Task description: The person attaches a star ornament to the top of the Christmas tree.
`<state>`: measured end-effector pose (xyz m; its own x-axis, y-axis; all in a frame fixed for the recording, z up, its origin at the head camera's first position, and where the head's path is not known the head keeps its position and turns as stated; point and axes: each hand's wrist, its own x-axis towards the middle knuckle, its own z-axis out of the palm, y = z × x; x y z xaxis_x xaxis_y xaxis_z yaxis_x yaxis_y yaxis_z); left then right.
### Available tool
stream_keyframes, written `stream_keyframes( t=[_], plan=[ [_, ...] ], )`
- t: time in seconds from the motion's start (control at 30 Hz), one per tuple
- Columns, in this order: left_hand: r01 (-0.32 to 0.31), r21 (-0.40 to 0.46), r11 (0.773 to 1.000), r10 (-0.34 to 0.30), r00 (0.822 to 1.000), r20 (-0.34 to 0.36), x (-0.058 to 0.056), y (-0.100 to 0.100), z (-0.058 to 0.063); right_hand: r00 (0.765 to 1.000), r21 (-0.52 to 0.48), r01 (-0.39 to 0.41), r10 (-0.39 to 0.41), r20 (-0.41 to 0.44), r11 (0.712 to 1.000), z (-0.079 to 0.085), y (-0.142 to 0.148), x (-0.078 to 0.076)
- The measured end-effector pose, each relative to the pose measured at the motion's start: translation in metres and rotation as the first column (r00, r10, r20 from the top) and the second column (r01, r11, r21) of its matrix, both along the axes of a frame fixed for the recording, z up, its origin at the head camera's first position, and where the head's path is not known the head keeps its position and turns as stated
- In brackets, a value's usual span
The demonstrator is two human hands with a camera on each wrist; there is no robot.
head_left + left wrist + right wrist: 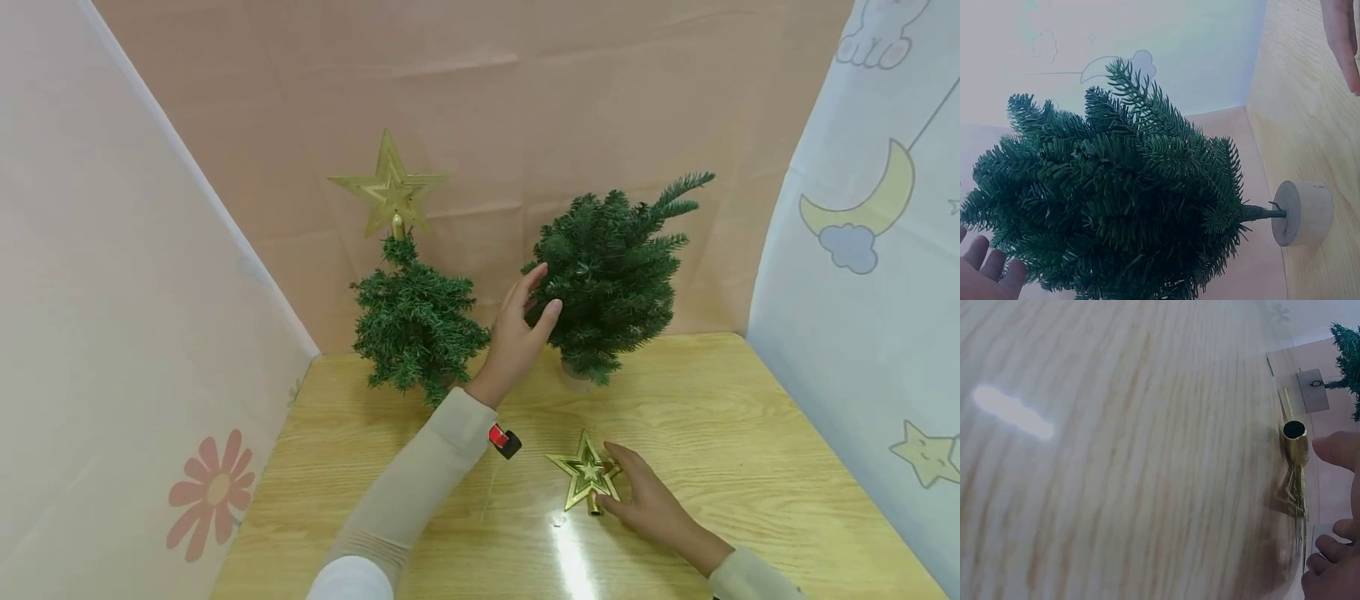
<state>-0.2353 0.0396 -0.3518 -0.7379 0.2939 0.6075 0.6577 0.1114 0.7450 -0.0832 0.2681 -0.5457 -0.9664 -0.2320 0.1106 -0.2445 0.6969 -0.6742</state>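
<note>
My left hand reaches to the left side of the bushy green Christmas tree, fingers spread and holding nothing. In the left wrist view its fingertips are right at the needles, and the tree's round wooden base stands on the table. A gold star tree topper lies flat on the table in front. My right hand is over its right side, thumb and fingers apart. From the right wrist, the thumb shows beside the topper's hollow socket, with a gap between them.
A smaller green tree stands at the back left with a gold star on its tip. The wooden table is enclosed by a pink cloth behind and printed white cloths at both sides.
</note>
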Motion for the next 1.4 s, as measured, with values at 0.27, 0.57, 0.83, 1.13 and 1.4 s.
stream_keyframes(
  t=[0.27, 0.57, 0.83, 1.13, 1.4],
  plan=[
    [0.012, -0.041, 0.999, -0.011, 1.000, 0.025, -0.005, 0.005, 0.004, 1.000, -0.014, -0.007, 0.007, 0.015, 1.000, -0.008, 0.004, 0.000],
    [0.025, -0.091, 0.996, -0.022, 0.999, 0.037, -0.008, 0.009, 0.000, 0.999, -0.014, -0.009, 0.009, 0.036, 1.000, -0.009, 0.003, 0.004],
    [0.014, -0.085, 0.996, -0.008, 0.998, 0.063, -0.009, 0.009, -0.002, 0.998, 0.044, -0.052, 0.053, -0.016, 0.998, -0.007, 0.005, 0.000],
    [-0.001, -0.093, 0.996, 0.007, 0.998, 0.058, -0.010, 0.007, -0.003, 0.997, 0.100, -0.048, 0.053, -0.049, 0.994, -0.003, 0.004, -0.002],
    [0.008, -0.091, 0.996, -0.001, 0.998, 0.070, -0.011, 0.007, -0.006, 0.999, 0.148, -0.013, 0.021, -0.047, 0.989, -0.002, 0.004, -0.007]
  ],
)
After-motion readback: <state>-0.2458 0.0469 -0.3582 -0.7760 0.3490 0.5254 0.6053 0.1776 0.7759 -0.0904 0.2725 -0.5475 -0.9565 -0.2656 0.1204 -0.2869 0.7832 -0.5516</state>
